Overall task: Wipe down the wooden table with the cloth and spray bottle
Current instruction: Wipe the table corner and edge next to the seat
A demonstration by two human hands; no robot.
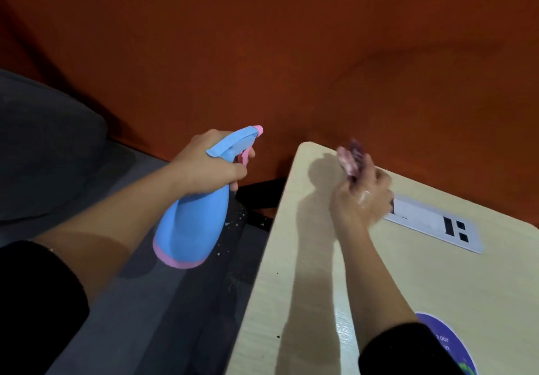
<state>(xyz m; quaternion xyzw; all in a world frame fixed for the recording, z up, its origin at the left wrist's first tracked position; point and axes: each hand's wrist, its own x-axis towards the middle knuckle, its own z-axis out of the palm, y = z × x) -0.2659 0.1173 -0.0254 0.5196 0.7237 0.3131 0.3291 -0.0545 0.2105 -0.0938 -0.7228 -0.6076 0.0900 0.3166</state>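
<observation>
My left hand [208, 167] grips the neck of a blue spray bottle [192, 223] with a pink base and pink trigger. It hangs off the table's left side, nozzle toward the orange wall. My right hand [360, 196] holds a bunched purple and white cloth [351, 157], blurred by motion, just above the far left corner of the pale wooden table [306, 272]. The cloth sticks out past my fingers. A wet sheen shows on the tabletop near my right forearm.
A grey socket panel [437, 223] is set into the tabletop right of my right hand. A round purple sticker [446, 342] lies at the near right. An orange wall [291, 53] stands behind the table. Dark grey seating [43, 147] is at the left.
</observation>
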